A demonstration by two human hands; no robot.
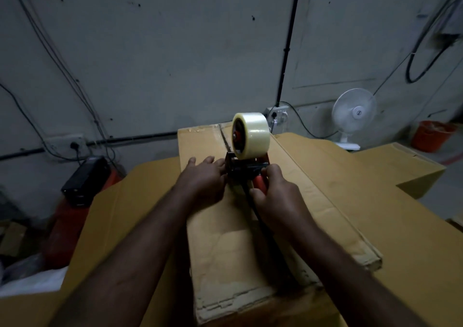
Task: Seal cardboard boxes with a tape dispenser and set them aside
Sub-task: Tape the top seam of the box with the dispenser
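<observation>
My right hand point(275, 196) grips the red handle of the tape dispenser point(246, 166), which sits on the centre seam point(225, 140) of the box point(225, 246). My left hand point(203, 176) lies flat beside it, fingers straight. Tape seems to cover only the far stretch; the near seam looks bare, and the box isn't set aside yet.

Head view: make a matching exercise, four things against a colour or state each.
Things:
1 tape roll
2 fan
3 bucket
4 left hand

Colours or states:
a orange
b flat on the box
c translucent, mounted on the dispenser
d white

Pairs: 1-c; 2-d; 3-a; 4-b.
</observation>
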